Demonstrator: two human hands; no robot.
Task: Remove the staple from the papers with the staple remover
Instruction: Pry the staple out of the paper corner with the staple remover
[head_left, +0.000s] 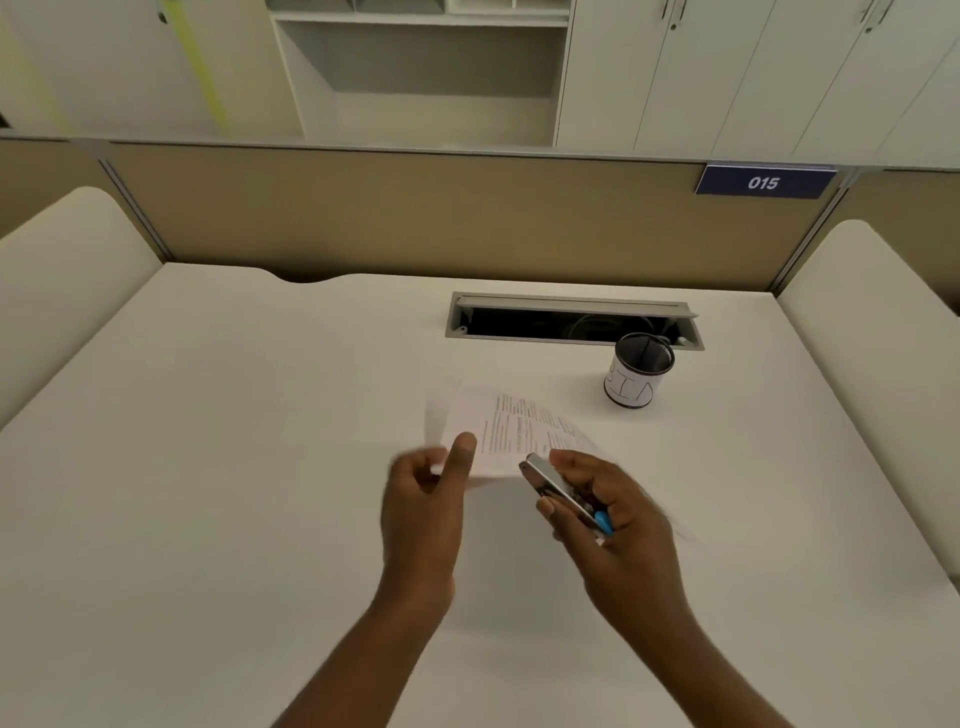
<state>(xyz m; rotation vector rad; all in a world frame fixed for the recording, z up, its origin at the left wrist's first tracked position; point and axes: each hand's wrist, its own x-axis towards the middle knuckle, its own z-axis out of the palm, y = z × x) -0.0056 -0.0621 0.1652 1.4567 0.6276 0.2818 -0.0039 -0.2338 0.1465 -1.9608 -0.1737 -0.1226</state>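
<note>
A few printed white papers (501, 428) are held just above the middle of the white desk (234, 467). My left hand (428, 499) pinches their near left corner, thumb on top. My right hand (605, 506) grips a shiny metal staple remover (553, 486) with a blue part at its near end. The tool's tip sits at the papers' near edge, right of my left thumb. The staple itself is too small to make out.
A black mesh cup with a white label (638, 371) stands at the back right of the desk. Behind it lies an open cable slot (571, 319). A beige partition with a blue sign reading 015 (763, 182) closes off the far edge.
</note>
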